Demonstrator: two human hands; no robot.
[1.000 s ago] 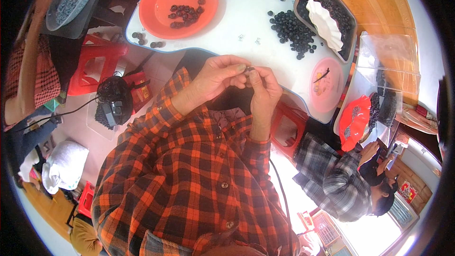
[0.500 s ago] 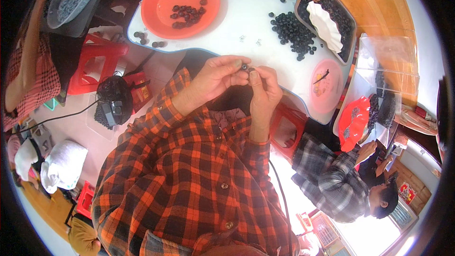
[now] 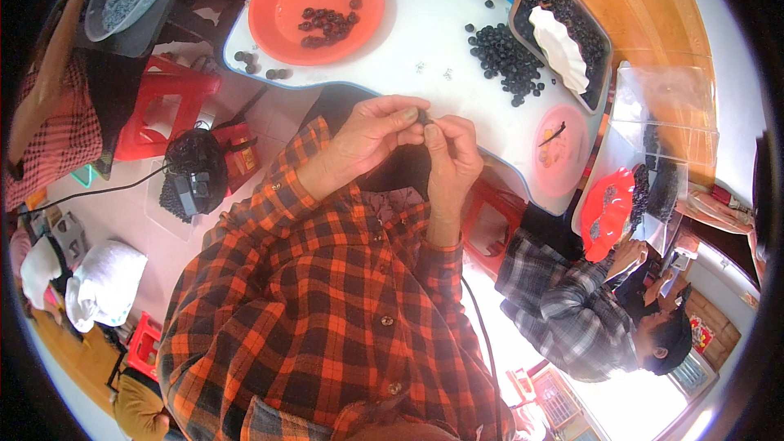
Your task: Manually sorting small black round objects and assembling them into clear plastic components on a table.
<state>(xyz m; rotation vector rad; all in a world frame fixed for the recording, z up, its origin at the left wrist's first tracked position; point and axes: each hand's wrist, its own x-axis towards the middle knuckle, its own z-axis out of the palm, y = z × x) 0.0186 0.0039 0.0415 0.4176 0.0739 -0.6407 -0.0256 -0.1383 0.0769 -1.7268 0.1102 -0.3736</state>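
Observation:
Just off the near edge of the white table (image 3: 384, 49), both my hands meet at the fingertips. Between thumb and fingers, my left hand (image 3: 367, 137) pinches a small dark round piece (image 3: 422, 117). My right hand (image 3: 452, 151) is closed in a pinch right beside it; what its fingertips hold is too small to make out. Ahead on the left stands an orange-red basin (image 3: 268, 8) with a cluster of dark pieces (image 3: 331, 27) in it. A loose pile of black round pieces (image 3: 505, 61) lies on the table at the right.
A dark-filled tray (image 3: 606, 73) at the far right carries a white wavy dish (image 3: 559, 47). Nearer lies a pink plate (image 3: 549, 126) with small bits. Beyond it a co-worker in grey plaid (image 3: 563, 310) sits by a red wavy dish (image 3: 600, 233). Red stools (image 3: 159, 106) stand below.
My fingers have shifted slightly around the dark piece, which is now more covered. The right hand has turned a little. The co-worker's hand has moved slightly.

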